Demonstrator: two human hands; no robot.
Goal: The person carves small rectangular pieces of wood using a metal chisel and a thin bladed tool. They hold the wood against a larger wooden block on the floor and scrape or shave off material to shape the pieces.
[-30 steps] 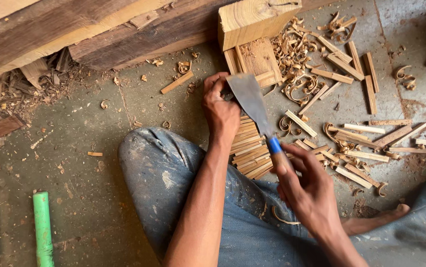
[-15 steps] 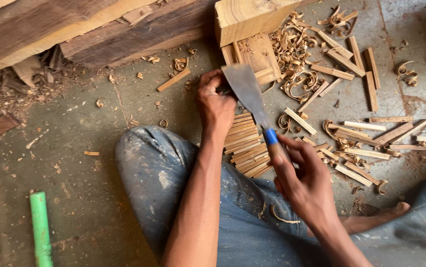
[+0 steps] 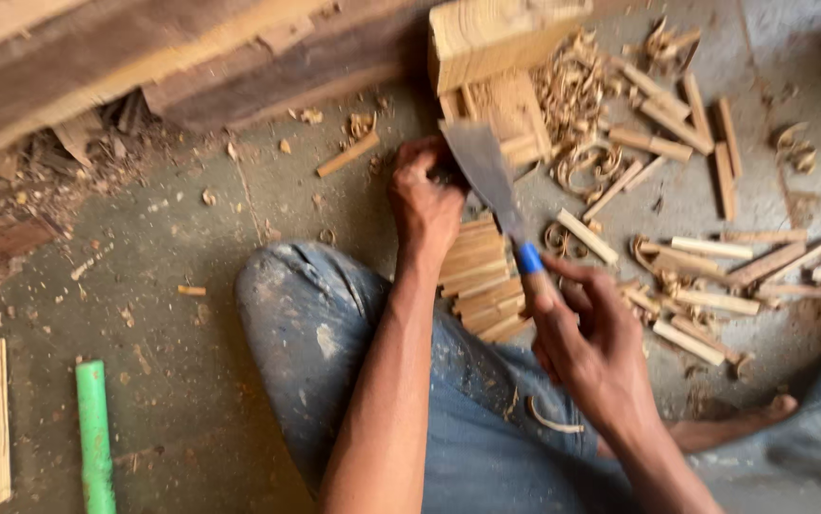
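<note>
Gripping the blade's [image 3: 483,171] handle [image 3: 530,271] in your curled right hand [image 3: 586,347], left hand's [image 3: 426,195] fingers pinching the wood piece underneath, expect light, stiff, splintery stock and a sharp edge.

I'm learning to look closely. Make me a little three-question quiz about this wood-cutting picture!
1. True or false: the right hand grips a broad blade by its handle.
2. What colour is the band where blade meets handle? A red, B blue, C yellow.
3. Fill in: the left hand rests just above a stack of thin wooden ____.

Key: 1 true; 2 B; 3 strips.
</note>
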